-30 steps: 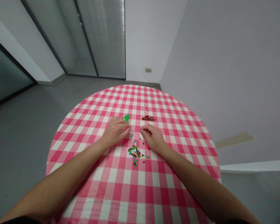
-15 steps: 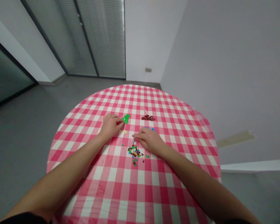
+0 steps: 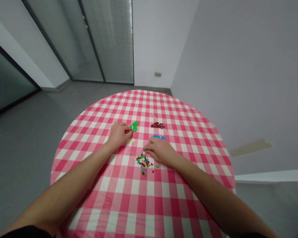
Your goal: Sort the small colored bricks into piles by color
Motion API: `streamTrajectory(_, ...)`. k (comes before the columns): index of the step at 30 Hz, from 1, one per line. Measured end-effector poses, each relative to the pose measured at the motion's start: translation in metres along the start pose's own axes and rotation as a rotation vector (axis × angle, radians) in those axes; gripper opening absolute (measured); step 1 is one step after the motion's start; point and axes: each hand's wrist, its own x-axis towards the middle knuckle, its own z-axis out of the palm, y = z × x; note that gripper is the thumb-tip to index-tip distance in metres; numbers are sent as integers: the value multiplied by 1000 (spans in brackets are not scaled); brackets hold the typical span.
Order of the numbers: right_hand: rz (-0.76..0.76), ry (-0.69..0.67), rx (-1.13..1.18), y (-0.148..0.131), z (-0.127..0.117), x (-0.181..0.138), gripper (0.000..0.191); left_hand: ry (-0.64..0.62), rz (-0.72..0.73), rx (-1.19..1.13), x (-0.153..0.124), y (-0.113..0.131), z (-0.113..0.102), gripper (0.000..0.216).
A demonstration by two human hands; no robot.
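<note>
My left hand point(image 3: 119, 135) is closed in a pinch at the near left edge of a pile of small green building bricks point(image 3: 134, 126); what its fingertips hold is too small to name. Just in front of that hand lie a few cream bricks point(image 3: 132, 140). My right hand point(image 3: 161, 150) has its thumb and forefinger drawn together at the far edge of a mixed heap of tiny bricks point(image 3: 143, 161), and anything between them is hidden. Blue bricks point(image 3: 160, 137) peek out beyond its knuckles. Farther back sits a pile of dark brown bricks point(image 3: 158, 125).
A pink-and-white checked cloth point(image 3: 149, 201) covers the round table. Stray green bricks point(image 3: 157, 166) lie around the mixed heap. Behind the table stand a glass partition with blinds point(image 3: 109, 43) and a white wall point(image 3: 161, 39).
My right hand has drawn back slightly toward the mixed heap, uncovering more of the blue bricks. My left hand has shifted very little beside the green pile.
</note>
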Motion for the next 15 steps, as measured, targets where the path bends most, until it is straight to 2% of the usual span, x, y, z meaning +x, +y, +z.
streamTrajectory(8,2,-21,35,-1,0,3,19,-14,2,18,0,3,-2,20)
streamTrajectory(15,43,79,151,-1,2,3,19,-10,33,28,-2,3,-4,20)
